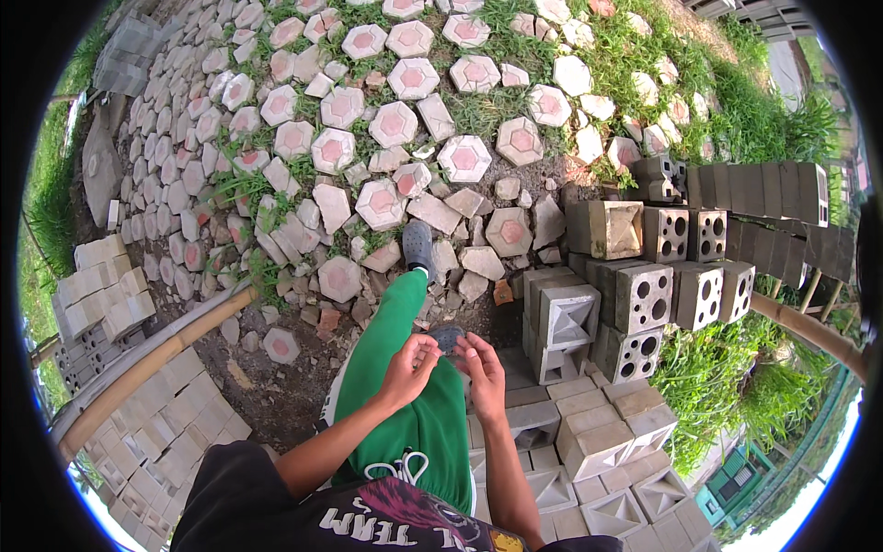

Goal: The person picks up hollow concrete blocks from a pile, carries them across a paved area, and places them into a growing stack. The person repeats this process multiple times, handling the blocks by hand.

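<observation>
Both my hands are raised over my green trousers [390, 345], a short gap between them. My left hand [410, 372] is closed, thumb and fingertips pinched together; anything inside is too small to make out. Close by on its right, my right hand [482, 370] has bent fingers drawn together toward the left one. Whatever it may hold is hidden too. Below them, a grey clog [447, 338] shows partly behind the fingers, while the other clog [418, 245] is set forward on broken paving.
Hexagonal pavers [393, 123] with pink centres lie ahead among grass and rubble. Hollow concrete blocks [641, 299] are stacked close on my right, with more blocks [589, 437] beside my legs. A bamboo pole [156, 368] crosses on the left, near stacked blocks [103, 293].
</observation>
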{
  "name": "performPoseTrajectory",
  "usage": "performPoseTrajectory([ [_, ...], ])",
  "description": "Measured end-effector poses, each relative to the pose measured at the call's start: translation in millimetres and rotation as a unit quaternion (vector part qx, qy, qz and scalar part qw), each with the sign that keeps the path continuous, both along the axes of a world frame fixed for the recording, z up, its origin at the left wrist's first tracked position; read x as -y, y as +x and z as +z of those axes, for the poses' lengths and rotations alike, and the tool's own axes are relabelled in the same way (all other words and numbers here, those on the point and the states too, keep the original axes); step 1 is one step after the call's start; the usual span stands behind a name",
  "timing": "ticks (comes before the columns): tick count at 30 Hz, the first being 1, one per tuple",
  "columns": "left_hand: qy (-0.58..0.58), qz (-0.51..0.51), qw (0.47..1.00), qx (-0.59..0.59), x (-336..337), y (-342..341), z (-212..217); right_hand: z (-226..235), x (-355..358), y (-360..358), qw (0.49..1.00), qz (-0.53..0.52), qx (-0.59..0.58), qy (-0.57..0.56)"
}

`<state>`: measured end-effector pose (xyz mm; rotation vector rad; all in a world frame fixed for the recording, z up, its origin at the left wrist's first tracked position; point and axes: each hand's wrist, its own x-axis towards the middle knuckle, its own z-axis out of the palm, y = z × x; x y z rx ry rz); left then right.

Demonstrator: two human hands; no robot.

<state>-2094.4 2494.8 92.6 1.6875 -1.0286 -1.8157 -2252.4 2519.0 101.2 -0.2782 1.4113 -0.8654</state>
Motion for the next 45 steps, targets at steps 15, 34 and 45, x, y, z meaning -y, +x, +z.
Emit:
performPoseTrajectory([
  [15, -0.047, 0.156, 0.986, -0.039, 240, 76, 91, 106, 296, 66, 0.983, 0.153, 0.011, -0.097],
  [34, -0.151, 0.449, 0.878, 0.066, 505, 122, 193, 185, 655, 119, 0.855, 0.485, -0.034, -0.18],
  [45, -0.156, 0.535, 0.828, 0.065, 592, 206, 171, 174, 763, 240, 0.802, 0.55, 0.016, -0.231],
])
